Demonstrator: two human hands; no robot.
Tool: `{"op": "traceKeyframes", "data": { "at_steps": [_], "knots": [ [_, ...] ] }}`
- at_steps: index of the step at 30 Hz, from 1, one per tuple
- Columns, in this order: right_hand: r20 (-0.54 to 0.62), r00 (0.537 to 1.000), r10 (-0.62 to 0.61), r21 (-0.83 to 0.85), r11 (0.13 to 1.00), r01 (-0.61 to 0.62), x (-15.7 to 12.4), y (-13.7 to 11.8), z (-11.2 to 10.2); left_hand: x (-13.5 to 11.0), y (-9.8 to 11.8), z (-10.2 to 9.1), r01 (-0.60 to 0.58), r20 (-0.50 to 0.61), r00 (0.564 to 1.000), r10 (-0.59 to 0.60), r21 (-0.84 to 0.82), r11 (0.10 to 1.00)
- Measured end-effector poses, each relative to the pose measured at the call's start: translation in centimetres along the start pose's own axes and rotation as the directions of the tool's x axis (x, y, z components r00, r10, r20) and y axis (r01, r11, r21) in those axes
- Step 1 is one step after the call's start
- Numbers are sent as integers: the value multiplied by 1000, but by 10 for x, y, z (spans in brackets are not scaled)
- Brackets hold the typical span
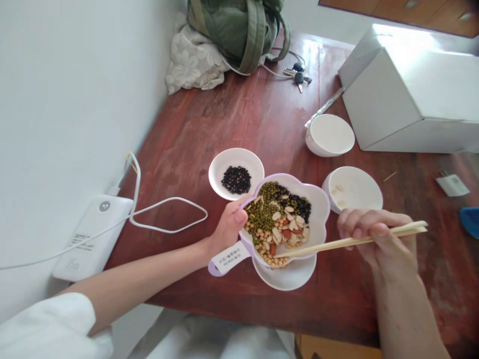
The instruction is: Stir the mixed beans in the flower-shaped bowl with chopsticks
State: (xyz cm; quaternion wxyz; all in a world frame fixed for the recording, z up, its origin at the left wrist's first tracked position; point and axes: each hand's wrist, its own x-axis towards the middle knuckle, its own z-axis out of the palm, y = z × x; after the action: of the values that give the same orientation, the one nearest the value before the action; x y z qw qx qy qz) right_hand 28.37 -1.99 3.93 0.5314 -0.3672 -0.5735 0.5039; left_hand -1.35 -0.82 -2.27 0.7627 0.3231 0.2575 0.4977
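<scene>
My left hand [229, 227] grips the rim of a flower-shaped white and purple bowl [318, 209] by its left side, near a labelled handle [229, 259]. The bowl is tilted and holds green beans [265, 212], black beans, yellow soybeans [276, 260], pale nut pieces and reddish nuts. In my right hand [381, 232] is a pair of chopsticks [344, 243], their tips among the soybeans at the bowl's lower edge. Directly below sits a white dish [292, 279], mostly covered by the bowl. A white bowl of black beans [236, 180] stands just behind on the left.
A white bowl [354, 182] with a few pale pieces and another white bowl [330, 134] stand to the right. Behind them is a large white box [385, 99]. A power bank [93, 234] with a looped cable lies left; a green bag [235, 30] and keys [298, 78] lie at the back.
</scene>
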Motion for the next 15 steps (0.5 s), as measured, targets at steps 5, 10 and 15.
{"op": "traceKeyframes", "data": {
  "at_steps": [5, 10, 15],
  "knots": [
    [1, 1000, -16, 13, 1000, 16, 1, 1, 1, 1, 2, 3, -6, -5, 1000, 6, 41, 999],
    [-3, 1000, 6, 25, 1000, -6, 0, 2, 1, 0, -2, 0, -23, 16, 1000, 23, 45, 999],
    [-15, 1000, 1, 33, 999, -1, -1, 4, 1, -2, -5, -6, -5, 14, 1000, 4, 44, 999]
  ]
}}
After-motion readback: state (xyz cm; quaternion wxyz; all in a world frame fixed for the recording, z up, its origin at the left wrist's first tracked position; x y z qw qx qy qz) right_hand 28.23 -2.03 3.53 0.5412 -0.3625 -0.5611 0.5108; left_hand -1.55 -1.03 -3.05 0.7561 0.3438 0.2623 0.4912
